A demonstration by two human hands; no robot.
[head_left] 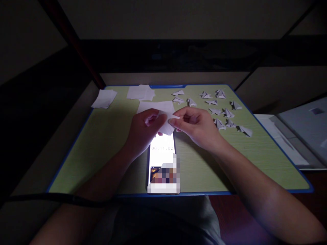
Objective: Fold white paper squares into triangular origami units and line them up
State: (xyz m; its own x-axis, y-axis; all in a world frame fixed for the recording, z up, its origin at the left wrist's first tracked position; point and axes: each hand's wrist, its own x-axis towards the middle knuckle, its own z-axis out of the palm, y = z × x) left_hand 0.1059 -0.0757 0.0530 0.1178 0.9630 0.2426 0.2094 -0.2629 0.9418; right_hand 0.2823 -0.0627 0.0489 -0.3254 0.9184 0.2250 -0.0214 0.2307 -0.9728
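Between my two hands, over the middle of the table, is a small piece of white paper [166,128] that looks partly folded. My left hand [145,126] pinches its left side with thumb and fingers. On the other side, the thumb and forefinger of my right hand [195,126] close on its right edge. Behind the hands a white sheet [155,106] lies on the table, partly covered by them. Just below the held paper a lit phone [161,156] shows a timer; its top end is hidden by the paper and fingers.
Several small folded paper shapes [215,111] are spread over the right rear of the green, blue-edged table [102,153]. Paper stacks lie at the back left [104,98] and back middle [138,92]. A dark cable [76,200] crosses the near left. Right of the table stands a pale box [304,129].
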